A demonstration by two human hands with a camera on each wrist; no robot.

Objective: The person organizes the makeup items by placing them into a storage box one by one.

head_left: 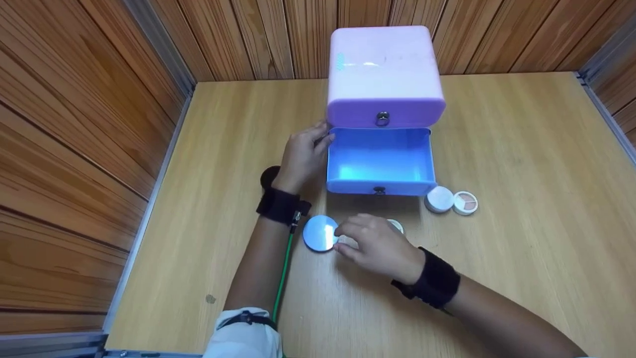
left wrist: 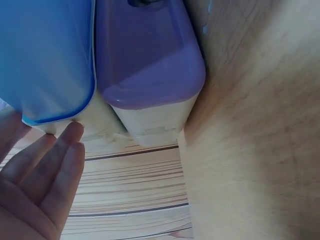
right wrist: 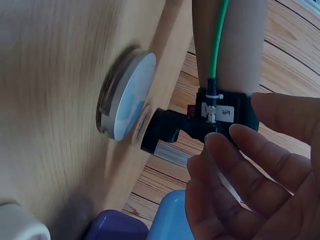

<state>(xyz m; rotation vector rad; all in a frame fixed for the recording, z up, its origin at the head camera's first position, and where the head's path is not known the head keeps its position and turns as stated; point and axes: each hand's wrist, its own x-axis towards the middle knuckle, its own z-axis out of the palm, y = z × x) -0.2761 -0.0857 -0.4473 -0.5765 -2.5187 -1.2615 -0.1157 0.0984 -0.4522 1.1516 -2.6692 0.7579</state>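
Observation:
My left hand (head_left: 304,156) rests against the left side of the small drawer box (head_left: 385,74), which has a pink top. Its fingertips touch the side of the blue pulled-out drawer (head_left: 380,154); in the left wrist view the fingers (left wrist: 62,170) are fairly straight. In front of the box, my right hand (head_left: 380,246) hovers over the table with loosely bent fingers, its fingertips at the edge of a flat round compact (head_left: 318,232) with a shiny lid. The right wrist view shows nothing between those fingers, and the compact (right wrist: 130,95) on the tabletop.
A white round jar (head_left: 439,199) and a small round palette (head_left: 465,203) with pale sections sit by the drawer's right front corner. Another round container (head_left: 396,226) is partly hidden behind my right hand. Wooden walls (head_left: 308,40) enclose the table. A green cable (head_left: 283,273) runs along my left forearm.

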